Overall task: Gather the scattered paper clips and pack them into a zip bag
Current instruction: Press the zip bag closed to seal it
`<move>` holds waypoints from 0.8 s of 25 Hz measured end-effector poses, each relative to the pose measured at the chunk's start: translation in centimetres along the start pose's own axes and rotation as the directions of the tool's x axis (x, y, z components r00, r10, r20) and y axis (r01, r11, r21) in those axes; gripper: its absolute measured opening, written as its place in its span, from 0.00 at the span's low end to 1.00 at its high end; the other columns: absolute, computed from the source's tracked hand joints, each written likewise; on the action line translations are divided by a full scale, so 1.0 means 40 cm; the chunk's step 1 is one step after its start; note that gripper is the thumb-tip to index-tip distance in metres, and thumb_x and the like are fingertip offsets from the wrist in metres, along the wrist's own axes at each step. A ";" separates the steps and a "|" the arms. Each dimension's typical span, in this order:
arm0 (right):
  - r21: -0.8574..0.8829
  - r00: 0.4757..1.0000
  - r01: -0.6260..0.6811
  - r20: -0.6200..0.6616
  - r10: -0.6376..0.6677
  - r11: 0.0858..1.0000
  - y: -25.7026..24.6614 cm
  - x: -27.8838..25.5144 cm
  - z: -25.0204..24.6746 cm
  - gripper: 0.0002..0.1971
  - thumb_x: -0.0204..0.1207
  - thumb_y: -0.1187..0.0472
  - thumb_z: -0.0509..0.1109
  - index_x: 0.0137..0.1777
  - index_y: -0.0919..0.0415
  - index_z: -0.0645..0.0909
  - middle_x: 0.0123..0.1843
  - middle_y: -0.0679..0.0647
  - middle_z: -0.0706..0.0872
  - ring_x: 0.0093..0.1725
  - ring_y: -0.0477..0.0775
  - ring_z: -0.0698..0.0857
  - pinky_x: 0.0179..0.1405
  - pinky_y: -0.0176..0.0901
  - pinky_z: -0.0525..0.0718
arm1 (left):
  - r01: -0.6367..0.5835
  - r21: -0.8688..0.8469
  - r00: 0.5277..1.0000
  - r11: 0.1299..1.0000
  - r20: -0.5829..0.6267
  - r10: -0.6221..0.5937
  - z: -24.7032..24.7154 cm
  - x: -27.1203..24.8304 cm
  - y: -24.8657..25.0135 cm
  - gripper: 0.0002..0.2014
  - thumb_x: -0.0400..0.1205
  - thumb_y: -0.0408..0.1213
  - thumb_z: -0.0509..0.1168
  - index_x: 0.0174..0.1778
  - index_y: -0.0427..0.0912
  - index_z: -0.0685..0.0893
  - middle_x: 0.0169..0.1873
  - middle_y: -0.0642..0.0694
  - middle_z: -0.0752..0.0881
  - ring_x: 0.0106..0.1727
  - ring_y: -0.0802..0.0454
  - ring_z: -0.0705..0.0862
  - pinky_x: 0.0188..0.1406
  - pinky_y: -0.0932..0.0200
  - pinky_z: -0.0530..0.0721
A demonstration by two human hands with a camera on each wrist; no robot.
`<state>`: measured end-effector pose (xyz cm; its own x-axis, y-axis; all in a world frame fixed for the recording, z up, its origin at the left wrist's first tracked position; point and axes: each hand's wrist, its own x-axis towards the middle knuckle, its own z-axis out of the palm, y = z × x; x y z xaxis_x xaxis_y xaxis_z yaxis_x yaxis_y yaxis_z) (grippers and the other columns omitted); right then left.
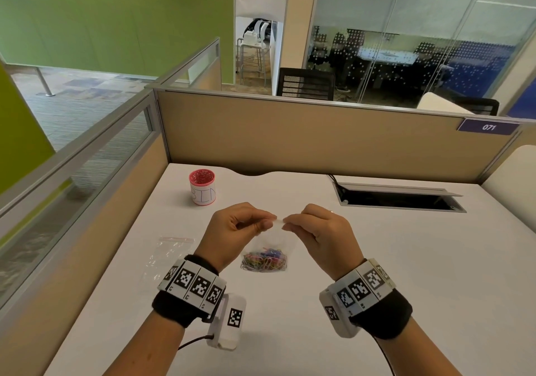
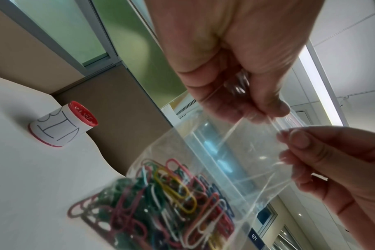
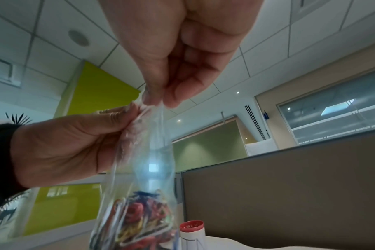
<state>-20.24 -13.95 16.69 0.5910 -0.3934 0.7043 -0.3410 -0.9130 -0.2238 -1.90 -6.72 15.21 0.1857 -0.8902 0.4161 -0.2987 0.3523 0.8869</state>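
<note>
Clear crinkled zip bag (image 1: 268, 239) (wiry paper clips (image 1: 264, 262))

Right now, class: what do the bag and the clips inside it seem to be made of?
Zip bag: thin clear plastic film, glossy; you see through it, and it creases. Paper clips: bent wire, seemingly colour-coated; smooth red, green, yellow and white loops.

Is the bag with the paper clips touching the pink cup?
Apart. The head view shows bare white desk between the bag in front and the pink cup farther back.
</note>
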 end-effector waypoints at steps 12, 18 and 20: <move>0.349 0.962 -0.265 0.039 0.269 0.899 -0.035 0.010 0.007 0.08 0.73 0.55 0.70 0.42 0.59 0.88 0.35 0.51 0.87 0.34 0.46 0.81 0.30 0.33 0.80 | -0.044 0.117 0.999 0.992 0.031 0.040 -0.005 0.004 0.020 0.05 0.78 0.41 0.69 0.44 0.46 0.88 0.38 0.54 0.86 0.42 0.57 0.85 0.42 0.63 0.85; 0.403 0.918 -0.396 0.155 0.366 0.825 -0.013 0.001 0.006 0.05 0.71 0.59 0.75 0.44 0.59 0.88 0.40 0.51 0.89 0.39 0.46 0.85 0.37 0.33 0.84 | -0.064 0.168 0.997 0.984 0.059 0.055 -0.006 -0.003 0.014 0.02 0.77 0.39 0.71 0.43 0.47 0.88 0.39 0.52 0.87 0.45 0.55 0.86 0.44 0.65 0.86; 0.462 0.876 -0.479 0.194 0.442 0.746 -0.010 -0.006 0.009 0.04 0.69 0.60 0.76 0.43 0.58 0.88 0.40 0.52 0.89 0.38 0.47 0.86 0.38 0.35 0.85 | -0.038 0.156 0.999 0.987 0.028 0.034 -0.002 -0.008 0.009 0.02 0.77 0.36 0.70 0.41 0.47 0.88 0.38 0.52 0.87 0.44 0.55 0.85 0.45 0.64 0.87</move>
<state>-19.98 -13.55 16.38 0.5083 -0.7692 0.3873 -0.1999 -0.5429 -0.8157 -2.01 -6.30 15.42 0.1493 -0.8856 0.4399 -0.4477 0.3361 0.8286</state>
